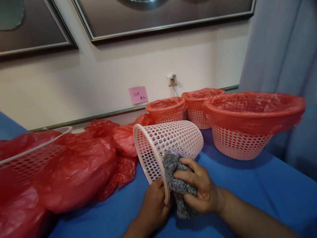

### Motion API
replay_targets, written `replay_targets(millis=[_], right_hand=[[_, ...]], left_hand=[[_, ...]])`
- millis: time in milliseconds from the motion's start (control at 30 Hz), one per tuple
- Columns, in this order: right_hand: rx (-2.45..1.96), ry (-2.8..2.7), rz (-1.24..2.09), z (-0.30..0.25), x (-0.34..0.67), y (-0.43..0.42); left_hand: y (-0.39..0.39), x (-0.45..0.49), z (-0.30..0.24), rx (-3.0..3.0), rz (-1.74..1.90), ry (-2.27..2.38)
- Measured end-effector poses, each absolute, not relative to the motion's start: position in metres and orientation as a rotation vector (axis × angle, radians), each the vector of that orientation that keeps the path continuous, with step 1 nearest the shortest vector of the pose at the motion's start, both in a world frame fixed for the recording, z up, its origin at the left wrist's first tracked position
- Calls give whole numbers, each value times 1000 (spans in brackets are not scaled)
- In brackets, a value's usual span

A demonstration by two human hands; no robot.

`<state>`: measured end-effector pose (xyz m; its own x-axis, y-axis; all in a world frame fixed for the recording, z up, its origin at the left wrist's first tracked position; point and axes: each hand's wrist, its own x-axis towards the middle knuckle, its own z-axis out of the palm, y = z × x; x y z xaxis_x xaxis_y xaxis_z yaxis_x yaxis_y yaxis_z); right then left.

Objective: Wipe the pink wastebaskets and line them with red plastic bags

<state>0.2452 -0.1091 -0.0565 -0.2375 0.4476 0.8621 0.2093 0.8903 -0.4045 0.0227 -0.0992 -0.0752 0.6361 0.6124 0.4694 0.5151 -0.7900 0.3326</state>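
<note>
A pale pink perforated plastic basket [170, 138] lies on its side on the blue table [260, 185], mouth facing me and to the left. My left hand [153, 206] grips the lower rim of the basket, fingers curled round it. My right hand [198, 186] is closed on a grey speckled cloth [177, 180], pressing it against the basket's outer wall near the rim.
A heap of red plastic bags [74, 168] covers the left of the table, with another pink basket [29, 155] half buried in it. Three baskets lined with red bags [252, 115] stand at the back right. A pink note [138, 95] is on the wall.
</note>
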Motion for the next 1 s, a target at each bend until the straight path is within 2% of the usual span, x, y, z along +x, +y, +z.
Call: replay_targets(millis=[200, 300, 400, 533, 700, 833, 1000], right_hand=[[-429, -1966, 259, -59, 236, -112], [-412, -2010, 246, -61, 235, -111], [-484, -1931, 190, -62, 241, -104], [-880, -1510, 105, -65, 270, -76], [-1206, -1029, 266, -69, 316, -37], [-1134, -1178, 231, -67, 311, -43], [-764, -1637, 150, -62, 267, -85]], left_hand=[[-108, 14, -80, 2495, 1343, 953], [-109, 9, -83, 2471, 1423, 974], [-107, 7, -85, 2497, 1382, 980], [-104, 6, -85, 2529, 1327, 924], [-104, 9, -79, 2648, 1152, 841], [-101, 14, -75, 2729, 910, 831], [-97, 15, -74, 2747, 779, 928]])
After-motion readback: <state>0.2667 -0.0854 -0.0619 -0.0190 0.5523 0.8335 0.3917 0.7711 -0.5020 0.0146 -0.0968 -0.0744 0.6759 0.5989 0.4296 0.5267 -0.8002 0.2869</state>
